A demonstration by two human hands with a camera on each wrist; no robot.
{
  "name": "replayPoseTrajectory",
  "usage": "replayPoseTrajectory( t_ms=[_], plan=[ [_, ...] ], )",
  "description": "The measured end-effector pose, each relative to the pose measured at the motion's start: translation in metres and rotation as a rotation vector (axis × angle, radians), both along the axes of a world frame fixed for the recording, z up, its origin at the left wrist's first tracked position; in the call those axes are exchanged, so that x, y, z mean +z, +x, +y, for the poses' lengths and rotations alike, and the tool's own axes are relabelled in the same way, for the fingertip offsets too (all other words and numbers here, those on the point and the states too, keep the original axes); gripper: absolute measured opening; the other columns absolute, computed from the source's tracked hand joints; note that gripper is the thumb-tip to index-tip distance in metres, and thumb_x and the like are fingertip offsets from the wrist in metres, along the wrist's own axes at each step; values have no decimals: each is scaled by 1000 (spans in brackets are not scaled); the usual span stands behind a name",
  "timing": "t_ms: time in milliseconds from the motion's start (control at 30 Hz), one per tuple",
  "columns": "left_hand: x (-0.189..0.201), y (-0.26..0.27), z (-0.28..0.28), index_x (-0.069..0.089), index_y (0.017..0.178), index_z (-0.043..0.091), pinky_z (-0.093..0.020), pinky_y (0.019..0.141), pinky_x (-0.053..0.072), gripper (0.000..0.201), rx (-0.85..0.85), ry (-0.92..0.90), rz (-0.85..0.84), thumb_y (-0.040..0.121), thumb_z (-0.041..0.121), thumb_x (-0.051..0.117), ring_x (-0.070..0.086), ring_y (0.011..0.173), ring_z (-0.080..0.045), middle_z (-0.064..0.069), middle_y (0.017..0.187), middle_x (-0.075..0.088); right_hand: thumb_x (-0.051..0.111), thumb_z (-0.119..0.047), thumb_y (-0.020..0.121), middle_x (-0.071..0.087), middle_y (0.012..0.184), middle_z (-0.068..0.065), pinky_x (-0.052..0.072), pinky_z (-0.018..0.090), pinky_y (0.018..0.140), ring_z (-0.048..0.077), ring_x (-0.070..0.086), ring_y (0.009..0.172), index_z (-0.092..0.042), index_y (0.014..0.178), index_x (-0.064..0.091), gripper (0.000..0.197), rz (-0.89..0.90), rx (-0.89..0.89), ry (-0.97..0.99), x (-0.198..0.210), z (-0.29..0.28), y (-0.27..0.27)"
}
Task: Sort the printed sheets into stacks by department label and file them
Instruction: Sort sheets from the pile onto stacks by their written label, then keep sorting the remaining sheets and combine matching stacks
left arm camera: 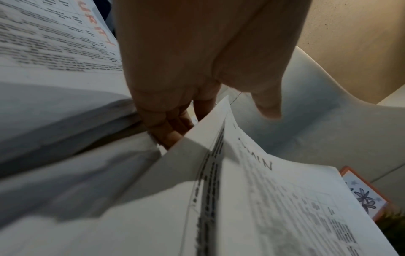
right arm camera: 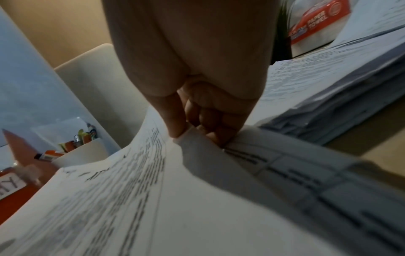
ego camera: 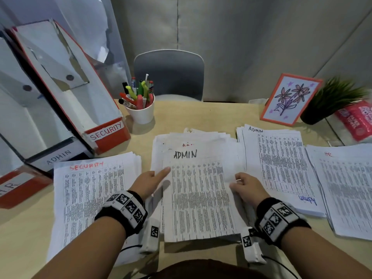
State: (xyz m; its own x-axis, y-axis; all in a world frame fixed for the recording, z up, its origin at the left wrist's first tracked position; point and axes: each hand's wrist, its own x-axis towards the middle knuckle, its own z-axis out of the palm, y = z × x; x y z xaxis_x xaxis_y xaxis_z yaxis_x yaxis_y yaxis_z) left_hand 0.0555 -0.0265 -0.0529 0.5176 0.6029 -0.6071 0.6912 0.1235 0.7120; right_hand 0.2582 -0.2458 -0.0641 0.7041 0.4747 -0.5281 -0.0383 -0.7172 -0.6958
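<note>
Both hands hold one printed sheet headed ADMIN [ego camera: 199, 194] a little above the mixed middle stack [ego camera: 161, 150]. My left hand [ego camera: 151, 180] has its fingers [left arm camera: 166, 131] curled under the sheet's left edge [left arm camera: 285, 199] and its thumb stretched over the top. My right hand [ego camera: 244, 185] pinches the right edge [right arm camera: 131, 207] between thumb and fingers [right arm camera: 219, 136]. A SECURITY stack [ego camera: 90, 188] lies to the left. On the right are an ADMIN stack [ego camera: 277, 166] and an HR stack [ego camera: 346, 188].
Three slanted file boxes stand at the left, labelled SECURITY [ego camera: 106, 131], ADMIN [ego camera: 58, 157] and HR [ego camera: 12, 186]. A white pen cup [ego camera: 142, 112], a framed flower drawing [ego camera: 289, 99], a potted plant [ego camera: 330, 101] and a paper towel pack [ego camera: 358, 121] line the back. A chair [ego camera: 169, 73] stands behind the table.
</note>
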Motion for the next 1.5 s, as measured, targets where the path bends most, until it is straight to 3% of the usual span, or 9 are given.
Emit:
replayPoseTrajectory(
  t_ms=[133,233,333,533,700,833,1000,1267,1500],
  plan=[
    [-5,-4,-3,70,91,14,-26,76,51,19,-20,-1,-71,75,17,80,68,85,-15,2,88,72,66,-15,85,62,98,3,41,24,80,18,59,94,-17,108,58,25,-17,7,8,-3,5,-6],
    [-3,-5,-6,71,79,17,-25,70,53,23,27,-18,-104,72,-5,74,68,76,-17,2,76,73,71,-11,80,66,91,4,49,30,75,19,61,86,-11,92,65,14,10,8,39,-8,4,-6],
    [-3,-7,-4,72,74,18,-22,66,47,22,-4,-3,-100,75,-4,71,65,76,-17,1,74,71,74,-4,73,62,77,9,54,39,72,21,59,72,-7,80,62,14,53,-12,66,-7,1,-5],
    [1,-11,-1,72,70,21,-12,75,42,32,-145,51,-78,82,-8,64,49,101,-17,2,104,52,57,14,82,64,99,11,51,19,55,20,62,75,-12,106,60,35,168,10,200,2,-2,-2],
    [-3,-16,2,71,70,38,-28,97,43,49,-161,47,-85,82,-9,63,53,118,-27,-8,126,51,55,16,77,65,62,7,43,16,42,10,58,48,-7,62,68,30,204,2,243,2,-2,-4],
    [-12,-15,9,77,76,14,-46,90,52,30,68,-75,-145,80,-9,58,66,96,-35,-17,94,72,73,9,69,64,65,3,43,21,52,16,55,59,-9,62,67,20,194,-9,271,-3,-8,-6],
    [-12,-5,7,67,83,7,-22,61,48,24,148,21,-90,72,21,83,60,71,-17,-2,75,66,67,15,67,63,94,13,50,15,59,25,61,85,-4,57,68,22,259,-17,312,0,-8,-6],
    [-28,-4,14,50,93,10,-24,57,44,35,151,129,-86,74,-10,71,58,71,-25,0,69,59,67,8,74,67,66,7,45,26,56,20,61,63,-8,67,67,17,248,-62,242,-1,-11,-3],
    [-25,-8,12,61,93,8,-28,59,50,10,113,84,-63,83,10,61,60,59,-21,-1,62,66,71,-5,79,56,51,-7,42,23,55,10,52,53,-12,60,57,25,68,-126,137,-6,-4,-3]
  ],
)
